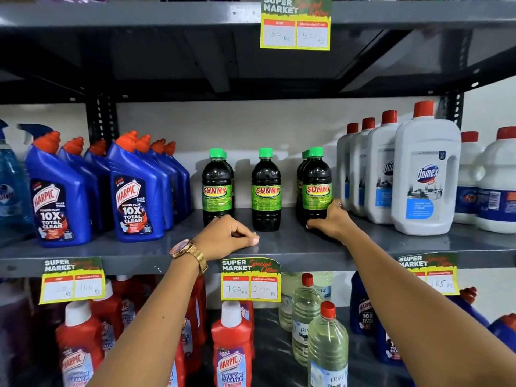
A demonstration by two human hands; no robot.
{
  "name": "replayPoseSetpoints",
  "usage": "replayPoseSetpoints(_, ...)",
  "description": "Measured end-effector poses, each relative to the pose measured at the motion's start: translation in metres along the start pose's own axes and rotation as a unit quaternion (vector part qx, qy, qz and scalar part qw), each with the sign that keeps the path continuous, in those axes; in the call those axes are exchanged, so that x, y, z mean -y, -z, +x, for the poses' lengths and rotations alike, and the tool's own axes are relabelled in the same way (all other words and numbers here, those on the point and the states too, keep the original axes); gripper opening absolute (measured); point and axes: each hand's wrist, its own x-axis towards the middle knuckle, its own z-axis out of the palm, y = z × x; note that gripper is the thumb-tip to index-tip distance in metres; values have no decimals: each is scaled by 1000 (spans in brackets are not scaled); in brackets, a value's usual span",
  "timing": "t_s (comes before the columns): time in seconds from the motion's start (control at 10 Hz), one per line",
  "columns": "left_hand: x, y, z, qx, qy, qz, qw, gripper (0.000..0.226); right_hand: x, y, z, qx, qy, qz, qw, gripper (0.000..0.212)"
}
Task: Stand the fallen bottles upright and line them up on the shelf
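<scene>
Overall, a grey metal shelf is seen, carrying blue Harpic bottles at left, white Domex jugs at right, and dark Sunny bottles with green caps between them. No Sunny bottle is seen lying down; all are upright, so the standing-up part is judged done and the lining-up is in hand. Three groups are noted: the left Sunny bottle with at least one more behind it, the middle Sunny bottle alone, and the right Sunny bottle fronting two or so others. The gaps are uneven, the right group being set further off from the middle one.

The right hand is wrapped round the lower body of the right Sunny bottle, thumb in front, ringed finger at the side: a closed grip on that bottle. The left hand, watch on the wrist, is loosely curled and rested on the shelf just in front of the left Sunny bottle, nothing held.

For a clean result, the held bottle is best slid low along the shelf rather than lifted, kept vertical, label turned forward, and brought level with the front of the middle bottle. The bottles behind should be watched, since a sideways push could tip them. The left hand could be used to steady the neighbours.
</scene>
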Motion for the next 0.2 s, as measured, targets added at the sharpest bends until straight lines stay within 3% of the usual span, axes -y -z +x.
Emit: replayPoseSetpoints(0.2,-1,0,-1,-8,-5,6,1000,22,6,6,-14,-1,-5,71,997,101)
